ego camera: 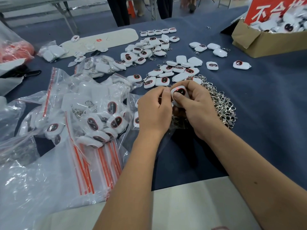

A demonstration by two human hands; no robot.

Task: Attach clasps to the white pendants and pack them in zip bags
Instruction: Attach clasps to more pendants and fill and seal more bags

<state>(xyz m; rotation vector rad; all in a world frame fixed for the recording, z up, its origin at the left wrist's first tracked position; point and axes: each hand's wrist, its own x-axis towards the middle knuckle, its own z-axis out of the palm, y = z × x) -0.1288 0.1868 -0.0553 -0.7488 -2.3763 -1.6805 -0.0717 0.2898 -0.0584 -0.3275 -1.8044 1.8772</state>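
We hold one white pendant point(179, 93) just above the blue tablecloth point(265, 100), near the middle of the table. It is a rounded, glossy plastic rectangle with a dark red-rimmed oval window on its face; that face tilts up toward us, and its long axis runs roughly from near right to far left. Our right hand point(197, 107) is curled around it, thumb pressed on the near edge below the window. Our left hand point(153, 107) has its fingers bent inward against the pendant's left corner, pinching there; whatever small piece sits between those fingertips is hidden, so we cannot tell what it is.

Just right of our hands lies a tangled heap of shiny silver metal clasps point(221, 105). Beyond, loose pendants point(169, 72) are scattered over the cloth, some face up, some showing plain white backs, several with clasps on. To the left, clear crinkled zip bags point(99, 118) with red seal strips hold finished pendants, and flat zip bags point(93, 170) are stacked nearer us. At far right a brown cardboard box point(254, 40) holds more pendants behind a red sign point(272, 9).
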